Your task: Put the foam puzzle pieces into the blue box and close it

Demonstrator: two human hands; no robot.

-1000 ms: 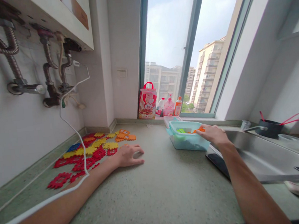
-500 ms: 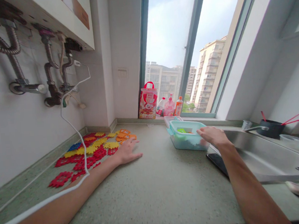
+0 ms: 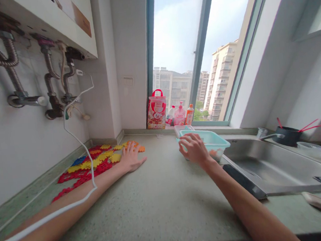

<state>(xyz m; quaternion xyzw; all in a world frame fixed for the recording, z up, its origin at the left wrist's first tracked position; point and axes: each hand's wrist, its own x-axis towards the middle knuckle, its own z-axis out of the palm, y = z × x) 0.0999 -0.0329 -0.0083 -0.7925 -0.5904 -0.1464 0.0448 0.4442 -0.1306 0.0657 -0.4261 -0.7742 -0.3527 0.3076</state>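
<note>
My left hand [image 3: 130, 158] lies flat over the near right part of the interlocking plastic pieces, its fingers spread. Orange pieces [image 3: 141, 149] show just past its fingertips. Yellow pieces [image 3: 104, 155] and red pieces [image 3: 97, 169] spread to its left, with a blue piece [image 3: 79, 161] near the wall. My right hand [image 3: 193, 147] is at the front left of a light blue plastic box [image 3: 218, 141], covering part of it. Its fingers are curved, with a gap at the thumb; no held object shows. Some orange shows through the box's near wall.
A white cable [image 3: 90, 160] crosses over my left forearm. The steel sink [image 3: 265, 163] lies on the right, with a black flat object [image 3: 244, 180] at its near left edge. A red-handled bag [image 3: 156, 111] and several bottles [image 3: 179, 115] stand by the window.
My right hand has moved left from the box's right end to its front left. The box has shifted and turned slightly, its right end farther right. My left hand has moved slightly over the pieces.
</note>
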